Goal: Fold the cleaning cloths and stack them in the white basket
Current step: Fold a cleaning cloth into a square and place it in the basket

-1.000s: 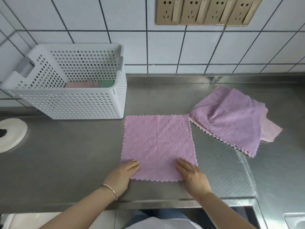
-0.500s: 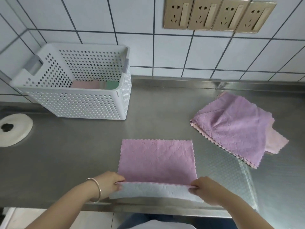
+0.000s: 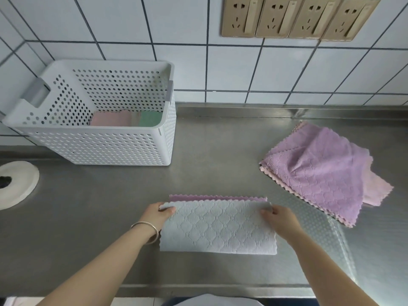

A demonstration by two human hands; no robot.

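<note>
A purple cleaning cloth [image 3: 217,228] lies on the steel counter, folded in half with its pale grey underside up; a purple strip shows along its far edge. My left hand [image 3: 157,214] pinches the folded edge's left corner. My right hand [image 3: 278,218] pinches the right corner. The white perforated basket [image 3: 99,146] stands at the back left, holding folded pink [image 3: 111,118] and green [image 3: 150,118] cloths. A loose pile of purple and pink cloths [image 3: 320,171] lies to the right.
A white round disc [image 3: 15,184] sits at the counter's left edge. The tiled wall with a row of gold sockets [image 3: 293,16] rises behind. The counter's front edge [image 3: 198,291] runs just below my forearms.
Both hands lifted the cloth's near edge and carried it away from me over the far half. The flat purple square is now folded in half, grey side up.
</note>
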